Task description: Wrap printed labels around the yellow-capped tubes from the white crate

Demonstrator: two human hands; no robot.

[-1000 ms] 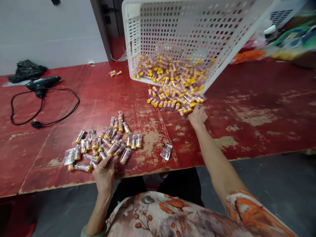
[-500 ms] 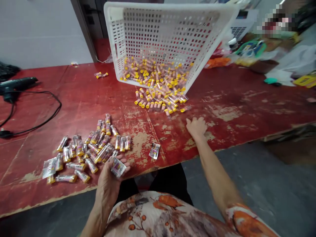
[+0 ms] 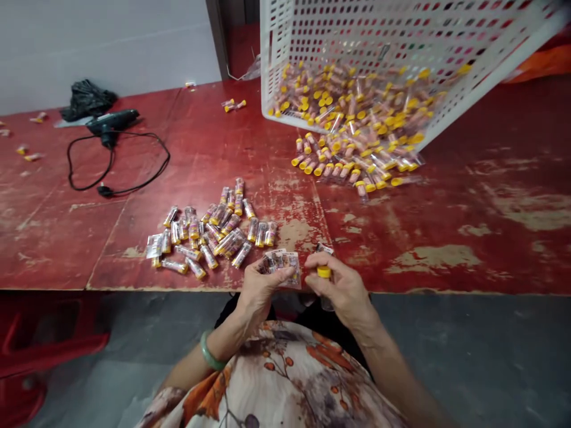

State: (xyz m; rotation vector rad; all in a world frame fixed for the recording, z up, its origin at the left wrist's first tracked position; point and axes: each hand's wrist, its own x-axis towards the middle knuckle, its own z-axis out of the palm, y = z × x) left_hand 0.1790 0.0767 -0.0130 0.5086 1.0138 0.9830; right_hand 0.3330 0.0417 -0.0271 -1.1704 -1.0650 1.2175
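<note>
My left hand is shut on a flat printed plastic packet at the table's front edge. My right hand pinches a clear tube with a yellow cap, held upright. Another small packet lies just beyond those fingers, partly hidden. Left of my hands is a loose pile of clear wrapped tubes. Many more yellow-capped tubes fill the tilted white perforated plastic crate, and a spill of them lies on the table in front of its lower rim.
The worn red-painted table ends in a front edge above a grey floor. A black hot glue gun with its cord and a black bag lie at the far left. A few stray tubes lie near the crate.
My right hand has moved from beside the spill to my left hand at the front edge and now holds a yellow-capped tube. The packet stays in my left hand. The view has tilted and shifted.
</note>
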